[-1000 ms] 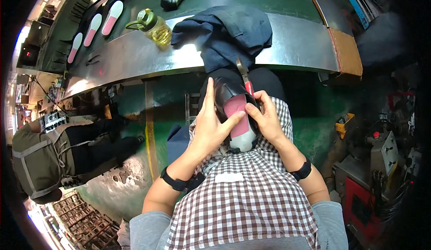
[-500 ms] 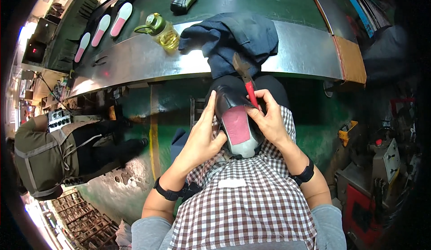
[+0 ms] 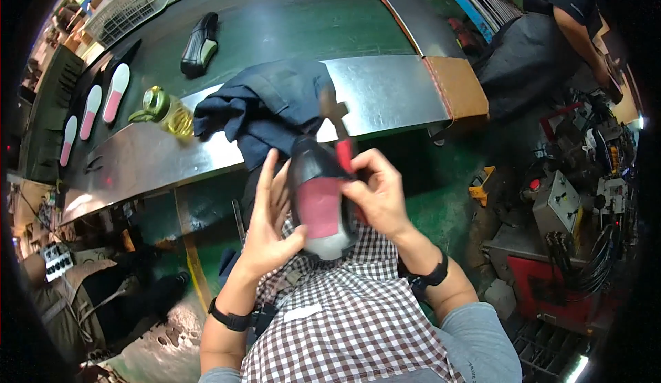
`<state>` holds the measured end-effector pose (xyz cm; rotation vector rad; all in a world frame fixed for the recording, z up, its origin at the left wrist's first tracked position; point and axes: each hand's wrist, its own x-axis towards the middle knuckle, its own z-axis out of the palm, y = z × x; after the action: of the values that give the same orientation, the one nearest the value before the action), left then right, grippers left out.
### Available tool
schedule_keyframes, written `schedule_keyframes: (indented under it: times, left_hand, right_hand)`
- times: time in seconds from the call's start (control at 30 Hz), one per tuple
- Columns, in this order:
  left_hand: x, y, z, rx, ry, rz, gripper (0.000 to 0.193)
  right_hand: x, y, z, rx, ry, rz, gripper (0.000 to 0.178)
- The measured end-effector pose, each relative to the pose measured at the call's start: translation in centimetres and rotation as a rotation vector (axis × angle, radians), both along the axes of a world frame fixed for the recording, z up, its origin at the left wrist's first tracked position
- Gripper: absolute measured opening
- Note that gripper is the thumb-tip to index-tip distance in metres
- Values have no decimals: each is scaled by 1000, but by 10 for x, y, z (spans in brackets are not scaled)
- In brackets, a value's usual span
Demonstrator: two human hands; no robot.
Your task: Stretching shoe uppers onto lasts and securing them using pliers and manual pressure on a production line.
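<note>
Your left hand (image 3: 272, 228) cups the shoe (image 3: 320, 204) from its left side, palm against the edge, fingers spread and pointing up, thumb hooked under the toe end. Not a closed grip, just a flat brace. Your right hand (image 3: 375, 194) is pressed against the shoe's right side, fingers curled and pinching a tool (image 3: 339, 132) with a red handle; the tool's dark metal head sticks up past the heel end of the shoe. The shoe sits bottom-up between both hands, right over your lap, above the checked apron (image 3: 344, 314); black upper, pink insole board facing you, pale toe end toward your body. It's clear of the bench (image 3: 392, 94), held just in front of its near edge. A dark blue cloth (image 3: 265, 111) lies bunched on the steel bench top, hanging over the near edge right behind the shoe. Left of the cloth stands a yellow-green bottle (image 3: 165, 111). Farther back on the green belt (image 3: 310, 28) lies a black last (image 3: 200, 35), well apart from you. On the far left, three pink-and-white insoles (image 3: 113, 94) lie in a row. Another person (image 3: 564, 18) in dark clothes stands at upper right, near the machines. Black bands on both your wrists.
</note>
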<state>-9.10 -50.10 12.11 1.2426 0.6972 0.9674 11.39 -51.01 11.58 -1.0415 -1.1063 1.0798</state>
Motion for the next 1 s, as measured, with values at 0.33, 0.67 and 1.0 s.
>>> schedule_keyframes:
  times: [0.33, 0.67, 1.0]
  left_hand:
    - [11, 99, 16, 146, 71, 187, 96]
    - [-48, 334, -39, 140, 836, 898, 96]
    - [-77, 464, -113, -418, 1246, 1007, 120]
  right_hand:
    - [219, 80, 57, -62, -429, -599, 9]
    - [433, 249, -70, -226, -1253, -757, 39]
    - [491, 289, -148, -379, -1108, -585, 43]
